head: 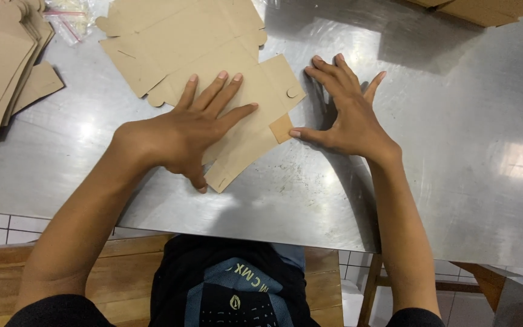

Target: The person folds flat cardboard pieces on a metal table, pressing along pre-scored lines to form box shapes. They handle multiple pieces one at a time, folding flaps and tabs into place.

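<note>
A flat brown cardboard box blank [183,42] lies unfolded on the steel table [455,151]. My left hand [183,133] presses flat on its near part, fingers spread and pointing away from me. My right hand [343,112] rests open on the bare table just right of the blank, fingers splayed. Its thumb tip touches a small cardboard tab [281,128] at the blank's right edge. Neither hand grips anything.
A stack of more flat cardboard blanks [1,66] sits at the far left. A clear plastic bag [71,18] lies at the top left. More cardboard [485,9] shows at the top right. The table's near edge runs above a wooden bench [122,272].
</note>
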